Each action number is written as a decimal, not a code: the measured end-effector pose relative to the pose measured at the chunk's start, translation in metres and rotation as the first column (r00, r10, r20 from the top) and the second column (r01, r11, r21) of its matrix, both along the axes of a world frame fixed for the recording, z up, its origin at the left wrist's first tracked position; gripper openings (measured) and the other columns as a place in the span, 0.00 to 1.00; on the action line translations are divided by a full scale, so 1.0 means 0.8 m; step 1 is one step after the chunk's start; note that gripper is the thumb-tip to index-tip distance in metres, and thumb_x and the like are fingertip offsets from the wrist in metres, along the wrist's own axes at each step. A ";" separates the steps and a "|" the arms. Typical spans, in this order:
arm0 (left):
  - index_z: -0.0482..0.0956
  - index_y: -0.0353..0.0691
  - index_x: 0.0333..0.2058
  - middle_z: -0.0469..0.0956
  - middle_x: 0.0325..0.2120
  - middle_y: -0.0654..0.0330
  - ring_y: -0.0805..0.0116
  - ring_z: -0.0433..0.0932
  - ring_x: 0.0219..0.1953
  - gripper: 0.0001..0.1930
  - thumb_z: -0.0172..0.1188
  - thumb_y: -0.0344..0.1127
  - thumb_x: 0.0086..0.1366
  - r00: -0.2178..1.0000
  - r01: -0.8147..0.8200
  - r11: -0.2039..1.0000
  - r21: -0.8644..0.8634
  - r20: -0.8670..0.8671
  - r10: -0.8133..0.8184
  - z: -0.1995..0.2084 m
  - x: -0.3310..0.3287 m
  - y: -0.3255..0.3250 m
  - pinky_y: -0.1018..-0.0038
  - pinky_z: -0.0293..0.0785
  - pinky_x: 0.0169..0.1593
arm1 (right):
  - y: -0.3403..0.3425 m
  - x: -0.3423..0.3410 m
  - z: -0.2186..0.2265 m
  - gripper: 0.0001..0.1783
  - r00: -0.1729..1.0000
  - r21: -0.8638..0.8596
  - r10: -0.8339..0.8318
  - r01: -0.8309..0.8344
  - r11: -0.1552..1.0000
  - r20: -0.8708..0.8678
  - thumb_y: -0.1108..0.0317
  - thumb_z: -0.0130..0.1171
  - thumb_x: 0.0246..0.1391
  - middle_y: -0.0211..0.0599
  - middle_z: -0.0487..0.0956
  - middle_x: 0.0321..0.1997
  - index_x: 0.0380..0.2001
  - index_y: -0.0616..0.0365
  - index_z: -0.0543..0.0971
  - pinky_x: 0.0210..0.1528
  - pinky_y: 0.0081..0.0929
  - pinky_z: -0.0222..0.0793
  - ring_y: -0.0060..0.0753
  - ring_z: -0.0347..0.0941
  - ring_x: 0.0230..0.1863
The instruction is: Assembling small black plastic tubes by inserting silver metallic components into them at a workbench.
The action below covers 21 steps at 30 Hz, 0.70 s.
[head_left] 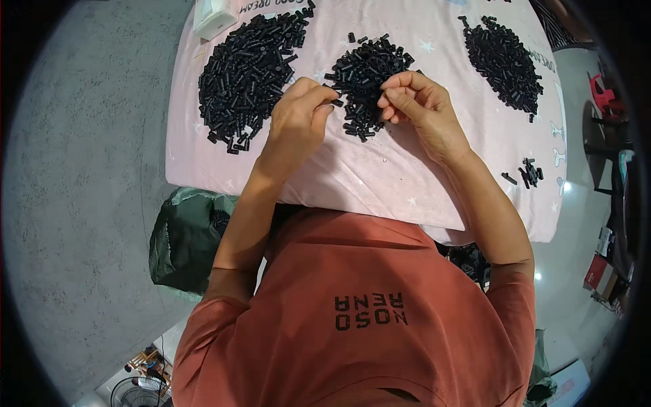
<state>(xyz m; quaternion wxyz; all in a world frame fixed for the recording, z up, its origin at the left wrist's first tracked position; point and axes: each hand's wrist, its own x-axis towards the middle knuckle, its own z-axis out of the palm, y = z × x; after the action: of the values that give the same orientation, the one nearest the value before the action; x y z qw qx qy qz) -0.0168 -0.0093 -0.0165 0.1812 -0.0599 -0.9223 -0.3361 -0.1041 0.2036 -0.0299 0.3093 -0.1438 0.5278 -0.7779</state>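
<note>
My left hand (pixel 298 117) is closed in a pinch between two heaps, with a small black cylindrical piece (pixel 337 103) at its fingertips. To its left spreads a large heap of black cylindrical pieces (pixel 247 78). A smaller middle heap of the same pieces (pixel 366 71) lies between my hands. Over that heap's right edge, my right hand (pixel 422 112) has thumb and fingers pressed together; whatever they may hold is too small or hidden to make out. Both hands are above a pink patterned cloth (pixel 380 183) covering the table.
Another black heap (pixel 505 64) lies at the far right, and a few loose pieces (pixel 531 174) sit nearer the right edge. A white box (pixel 214 17) stands at the back left. Below the table's left front hangs a dark green bag (pixel 186 237). A fan (pixel 137 392) is at lower left.
</note>
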 end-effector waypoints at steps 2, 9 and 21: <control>0.78 0.32 0.33 0.74 0.29 0.56 0.65 0.75 0.28 0.05 0.59 0.22 0.57 0.999 -0.009 0.999 -0.031 0.030 0.010 0.001 -0.002 0.003 0.74 0.71 0.33 | 0.001 0.000 -0.001 0.07 0.998 0.000 0.022 -0.022 1.000 -0.051 0.70 0.55 0.63 0.32 0.79 0.32 0.41 0.63 0.76 0.35 0.14 0.71 0.17 0.74 0.30; 0.73 0.33 0.33 0.73 0.27 0.54 0.58 0.74 0.27 0.05 0.57 0.22 0.58 0.998 0.018 0.982 -0.186 -0.058 -0.030 0.000 -0.003 0.006 0.67 0.71 0.35 | -0.003 0.007 0.000 0.06 0.996 0.030 0.048 -0.046 0.998 -0.069 0.71 0.55 0.63 0.32 0.79 0.32 0.40 0.63 0.76 0.34 0.13 0.70 0.17 0.74 0.29; 0.75 0.33 0.36 0.76 0.28 0.54 0.65 0.76 0.30 0.06 0.58 0.25 0.59 0.990 0.052 0.988 0.143 0.124 -0.070 0.038 0.011 0.052 0.73 0.73 0.36 | -0.007 0.018 0.004 0.06 0.986 0.001 0.163 -0.163 0.987 -0.038 0.76 0.60 0.58 0.30 0.79 0.32 0.39 0.64 0.77 0.37 0.14 0.74 0.17 0.75 0.32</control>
<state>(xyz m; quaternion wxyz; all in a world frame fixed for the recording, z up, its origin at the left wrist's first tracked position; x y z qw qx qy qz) -0.0080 0.0324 0.0137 0.1146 -0.0533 -0.9042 -0.4081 -0.0900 0.1981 -0.0270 0.3616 -0.2017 0.5191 -0.7477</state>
